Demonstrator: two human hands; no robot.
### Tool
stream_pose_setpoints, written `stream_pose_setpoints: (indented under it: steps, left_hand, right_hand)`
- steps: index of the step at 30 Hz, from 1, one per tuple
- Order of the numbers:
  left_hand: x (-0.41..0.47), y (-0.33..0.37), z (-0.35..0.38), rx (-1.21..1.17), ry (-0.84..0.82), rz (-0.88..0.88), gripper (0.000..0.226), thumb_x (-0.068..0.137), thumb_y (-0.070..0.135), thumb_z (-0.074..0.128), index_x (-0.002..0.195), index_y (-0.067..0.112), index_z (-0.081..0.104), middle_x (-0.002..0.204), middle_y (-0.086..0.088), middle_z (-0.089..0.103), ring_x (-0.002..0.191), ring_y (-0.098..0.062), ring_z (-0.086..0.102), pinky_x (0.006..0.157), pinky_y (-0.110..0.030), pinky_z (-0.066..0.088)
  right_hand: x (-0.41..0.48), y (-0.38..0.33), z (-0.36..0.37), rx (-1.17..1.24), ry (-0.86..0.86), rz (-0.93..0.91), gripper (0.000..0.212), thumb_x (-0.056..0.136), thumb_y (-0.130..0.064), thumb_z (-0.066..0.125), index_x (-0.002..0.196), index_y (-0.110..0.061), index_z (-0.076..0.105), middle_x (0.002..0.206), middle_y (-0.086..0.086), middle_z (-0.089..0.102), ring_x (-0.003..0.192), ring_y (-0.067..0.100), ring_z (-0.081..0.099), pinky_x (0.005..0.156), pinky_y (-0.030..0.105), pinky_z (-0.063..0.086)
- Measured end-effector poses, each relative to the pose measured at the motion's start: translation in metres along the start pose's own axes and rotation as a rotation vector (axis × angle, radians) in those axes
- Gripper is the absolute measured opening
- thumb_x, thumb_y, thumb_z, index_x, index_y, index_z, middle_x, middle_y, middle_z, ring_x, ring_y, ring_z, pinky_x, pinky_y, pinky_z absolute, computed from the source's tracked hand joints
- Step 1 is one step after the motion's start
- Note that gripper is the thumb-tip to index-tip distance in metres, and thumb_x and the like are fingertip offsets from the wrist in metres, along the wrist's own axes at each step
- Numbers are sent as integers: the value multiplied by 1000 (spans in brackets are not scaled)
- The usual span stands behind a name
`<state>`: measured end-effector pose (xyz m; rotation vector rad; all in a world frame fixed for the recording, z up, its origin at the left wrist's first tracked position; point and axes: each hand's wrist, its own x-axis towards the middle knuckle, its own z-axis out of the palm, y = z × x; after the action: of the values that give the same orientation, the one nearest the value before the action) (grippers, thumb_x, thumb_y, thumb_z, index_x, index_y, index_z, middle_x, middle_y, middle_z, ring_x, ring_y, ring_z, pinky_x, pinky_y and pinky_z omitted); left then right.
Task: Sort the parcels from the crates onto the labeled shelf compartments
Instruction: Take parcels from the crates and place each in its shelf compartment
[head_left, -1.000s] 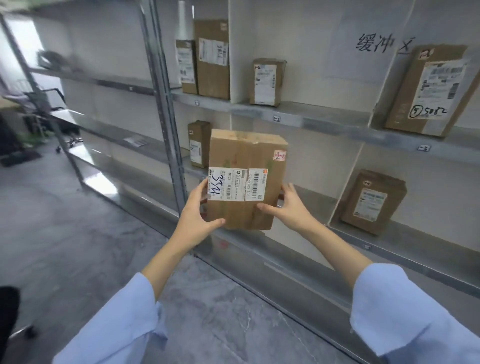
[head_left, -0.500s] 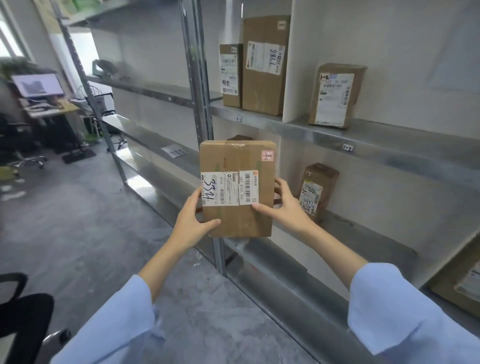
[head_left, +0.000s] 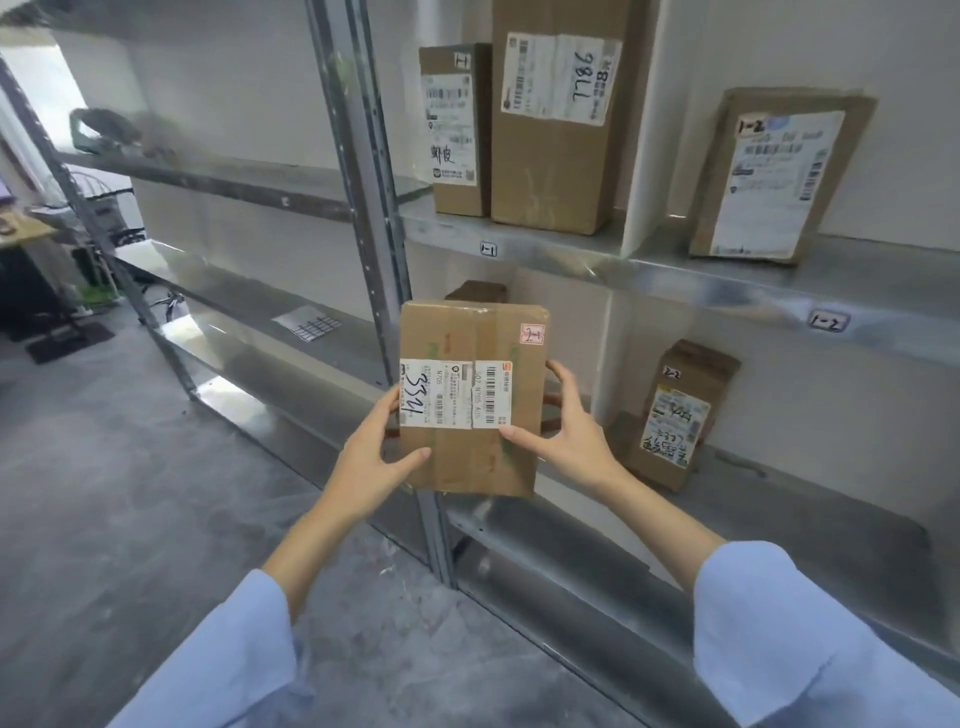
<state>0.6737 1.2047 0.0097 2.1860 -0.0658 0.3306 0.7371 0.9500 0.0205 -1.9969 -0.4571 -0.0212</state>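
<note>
I hold a brown cardboard parcel (head_left: 470, 353) upright in front of the metal shelf (head_left: 571, 257). It carries a white label with "3311" written by hand and a small red tag marked "2-1" at its top right corner. My left hand (head_left: 371, 457) grips its lower left edge and my right hand (head_left: 569, 426) grips its right side. Behind it, on the lower level, the top of another box (head_left: 477, 291) peeks out. The upper level bears compartment tags "1-1" (head_left: 488, 249) and "1-2" (head_left: 828, 321).
Two boxes (head_left: 550, 156) stand in compartment 1-1, and one parcel (head_left: 774, 176) leans in 1-2. A small box (head_left: 675, 415) marked 2-2 sits on the lower level to the right. A steel upright (head_left: 363, 171) runs just left of my parcel. A desk and clutter stand at far left.
My view has shifted left along the shelf and closer to it. The parcel stays in both hands and now sits in front of the lower compartment right of the steel upright.
</note>
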Motion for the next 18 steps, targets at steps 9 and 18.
stream_pose_setpoints:
  steps: [9, 18]
  left_hand:
    - [108, -84, -54, 501, -114, 221, 71, 92, 63, 46, 153, 45, 13, 157, 11, 31, 139, -17, 37, 106, -45, 31]
    - [160, -139, -28, 572, -183, 286, 72, 90, 71, 22, 155, 38, 17, 161, 9, 22, 140, -18, 32, 109, -43, 27]
  right_hand:
    - [64, 28, 65, -99, 289, 167, 101, 73, -57, 78, 145, -55, 7, 136, -25, 41, 112, 5, 50, 97, 39, 43]
    - [91, 80, 78, -182, 440, 368, 106, 72, -44, 85, 149, -47, 12, 149, -10, 45, 123, 18, 55, 105, 41, 42]
